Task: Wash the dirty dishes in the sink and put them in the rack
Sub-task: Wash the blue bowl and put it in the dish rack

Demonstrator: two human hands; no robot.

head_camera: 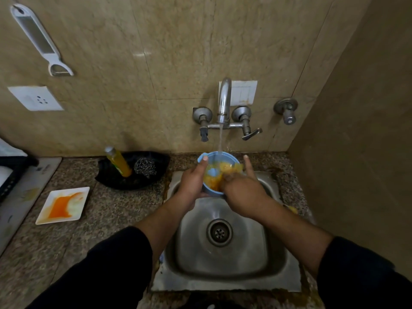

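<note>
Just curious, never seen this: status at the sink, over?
Left hand grips small blue plastic cup under running steel tap. Right hand reaches inside it. Nothing blocking.

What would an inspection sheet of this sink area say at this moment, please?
Surface: speckled stone counter around a steel sink, drain in view.
Job's things: blue cup with yellow residue inside, held under the running tap; white plate smeared orange lies on the counter, left of the sink.
Clutter: black tray holding a yellow soap bottle and a steel scrubber.
Hands: left hand grips the cup's side, thumb on its rim; right hand reaches into the cup, grip unclear.
Cables: nothing seen.
Surroundings: tiled wall with a hanging peeler, a socket and a spare valve.
</note>
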